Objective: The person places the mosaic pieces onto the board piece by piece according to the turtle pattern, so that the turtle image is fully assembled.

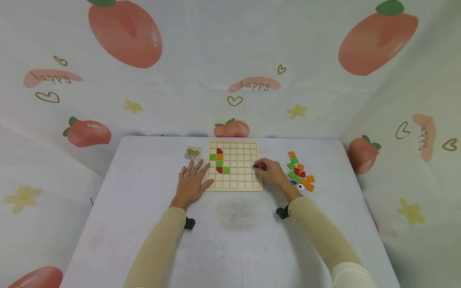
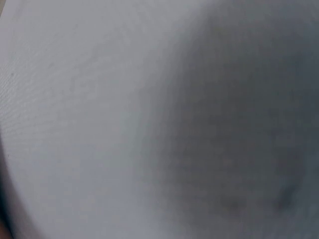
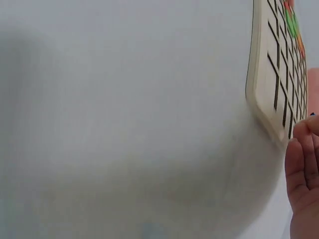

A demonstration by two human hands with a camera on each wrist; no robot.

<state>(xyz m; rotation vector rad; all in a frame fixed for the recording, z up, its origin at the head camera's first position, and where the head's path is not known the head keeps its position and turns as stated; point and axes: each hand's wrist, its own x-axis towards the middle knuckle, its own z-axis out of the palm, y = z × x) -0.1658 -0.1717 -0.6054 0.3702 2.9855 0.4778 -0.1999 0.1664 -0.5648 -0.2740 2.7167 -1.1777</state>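
A wooden grid board [image 1: 241, 187] lies on the table with green, orange and red pieces set in its left columns. My left hand [image 1: 191, 186] rests flat with fingers spread, its thumb and forefinger touching the board's left edge. Over the board's right edge, my right hand [image 1: 271, 171] pinches a small dark blue piece [image 1: 255, 166] between thumb and fingertips. In the right wrist view the same hand [image 3: 305, 169] shows beside the board's corner, the piece mostly hidden. The left wrist view holds only blurred table surface.
A small patterned picture card [image 1: 193, 153] lies just left of the board's top. To the right is a loose pile of green, orange, red and blue pieces [image 1: 296, 179], with a white round piece [image 1: 300, 187] among them. A printed cloth [image 1: 194, 100] hangs behind the table.
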